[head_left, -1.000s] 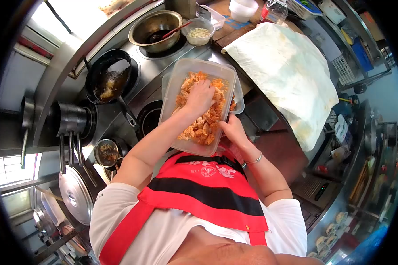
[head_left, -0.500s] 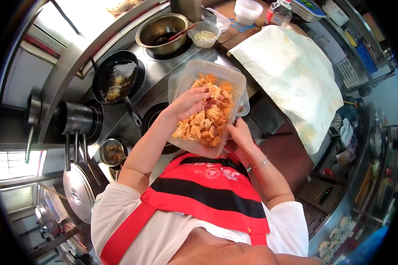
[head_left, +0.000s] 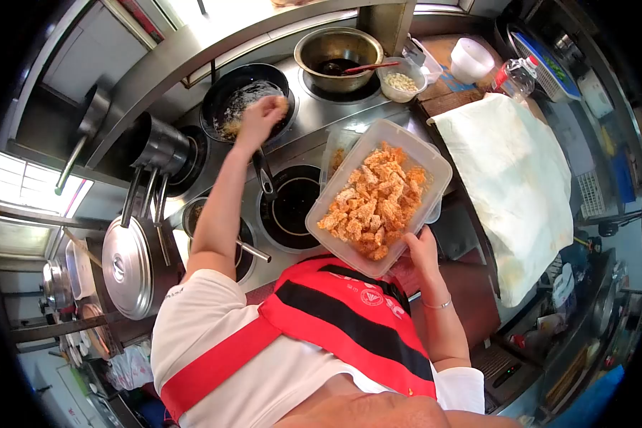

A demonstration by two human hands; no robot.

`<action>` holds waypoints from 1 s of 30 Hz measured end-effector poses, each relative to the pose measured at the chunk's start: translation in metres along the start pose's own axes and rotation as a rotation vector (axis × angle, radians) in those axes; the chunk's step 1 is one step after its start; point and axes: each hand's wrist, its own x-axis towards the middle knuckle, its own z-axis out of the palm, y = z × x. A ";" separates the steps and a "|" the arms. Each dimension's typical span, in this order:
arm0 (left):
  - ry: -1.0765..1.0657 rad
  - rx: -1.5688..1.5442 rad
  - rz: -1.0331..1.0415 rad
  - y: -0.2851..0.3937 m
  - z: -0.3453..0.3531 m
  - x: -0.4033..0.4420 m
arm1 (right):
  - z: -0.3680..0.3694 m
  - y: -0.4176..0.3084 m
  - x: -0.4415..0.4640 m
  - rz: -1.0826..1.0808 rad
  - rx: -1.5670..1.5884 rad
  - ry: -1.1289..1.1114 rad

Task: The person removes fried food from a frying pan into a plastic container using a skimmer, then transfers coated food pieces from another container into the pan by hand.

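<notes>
Fingers of left hand (head_left: 259,120) pinch a coated piece (head_left: 283,106) over oiled frying pan (head_left: 212,101); right hand (head_left: 425,252) clamps plastic tub (head_left: 320,224), heaped pieces (head_left: 378,203) apparently unfried.

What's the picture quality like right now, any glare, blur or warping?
Head view: the barred window at left is washed out; bright reflections streak the silver steel stovetop; the left hand, over the black frying pan, looks slightly smeared; the orange coated food pieces are fairly sharp; wide-angle distortion curves the edges, and the corners are black.
</notes>
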 end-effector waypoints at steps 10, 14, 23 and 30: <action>-0.086 1.047 -0.203 -0.145 -0.033 0.040 | 0.005 -0.030 -0.011 -0.016 -0.042 0.033; -0.087 1.027 -0.210 -0.136 -0.034 0.039 | 0.004 -0.023 -0.007 -0.010 -0.107 0.039; -0.189 0.210 0.465 0.082 0.087 -0.063 | 0.002 -0.007 -0.003 0.034 -0.055 0.057; -0.617 0.461 0.995 0.102 0.194 -0.103 | -0.005 -0.009 -0.002 -0.056 -0.153 0.026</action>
